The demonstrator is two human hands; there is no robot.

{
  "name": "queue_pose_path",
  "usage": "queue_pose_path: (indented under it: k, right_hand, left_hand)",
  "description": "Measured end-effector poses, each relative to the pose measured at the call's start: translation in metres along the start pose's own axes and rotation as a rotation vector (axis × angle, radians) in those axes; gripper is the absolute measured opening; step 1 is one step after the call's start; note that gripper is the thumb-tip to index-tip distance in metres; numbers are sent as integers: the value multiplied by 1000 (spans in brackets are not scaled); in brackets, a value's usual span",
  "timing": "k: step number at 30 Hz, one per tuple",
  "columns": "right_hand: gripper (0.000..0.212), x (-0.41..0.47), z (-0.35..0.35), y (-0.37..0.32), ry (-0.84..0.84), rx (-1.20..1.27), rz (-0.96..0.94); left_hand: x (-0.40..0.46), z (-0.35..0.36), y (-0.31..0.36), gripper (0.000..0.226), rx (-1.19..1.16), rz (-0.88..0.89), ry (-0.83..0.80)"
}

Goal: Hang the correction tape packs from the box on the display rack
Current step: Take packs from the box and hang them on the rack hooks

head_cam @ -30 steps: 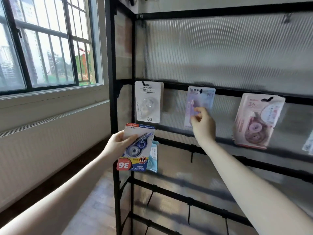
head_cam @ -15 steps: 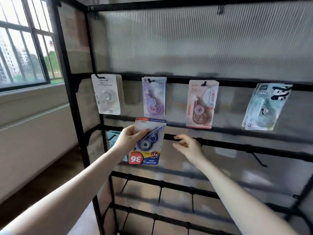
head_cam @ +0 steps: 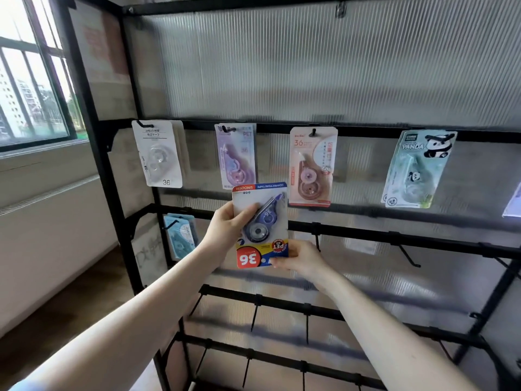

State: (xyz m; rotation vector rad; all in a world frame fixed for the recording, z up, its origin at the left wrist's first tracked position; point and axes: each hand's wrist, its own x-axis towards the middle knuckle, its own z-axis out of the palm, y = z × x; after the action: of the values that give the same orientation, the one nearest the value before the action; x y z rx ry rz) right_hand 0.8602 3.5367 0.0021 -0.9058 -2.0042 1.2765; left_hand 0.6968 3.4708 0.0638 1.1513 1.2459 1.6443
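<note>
We hold one pack (head_cam: 260, 224) in front of the rack (head_cam: 366, 232), below the purple pack (head_cam: 236, 155) and just left of the pink pack (head_cam: 311, 166). Left hand (head_cam: 225, 228) grips its left edge, thumb curled over the blister. Right hand (head_cam: 300, 256) pinches the bottom right corner.

The print reads mirrored, so the view may be flipped; we cannot tell where the hang hole sits.

Second rail has a blue pack (head_cam: 180, 235) at far left; a bare hook (head_cam: 317, 238) sits just right of our pack.

Risks, as we judge them:
- Hole missing the hook tip: card would bend or slide off.
- Releasing before the card seats on the hook: pack drops to the floor.
- Lifting too high: top edge knocks the purple pack off its peg.
</note>
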Motion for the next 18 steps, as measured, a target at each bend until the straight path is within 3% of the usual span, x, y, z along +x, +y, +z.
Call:
queue_pose_path:
  k: [7,13,18]
  right_hand:
    - [14,0,-7,9,51,79,1]
    - [16,9,-9,9,263,434,30]
    - [10,20,-4,0,364,326,-36]
  left_hand:
    - [-1,-16,-9,11,38,49,4]
    - [0,-45,-24,4,134,23,90]
    - [-7,-75,-40,8,375,37,115]
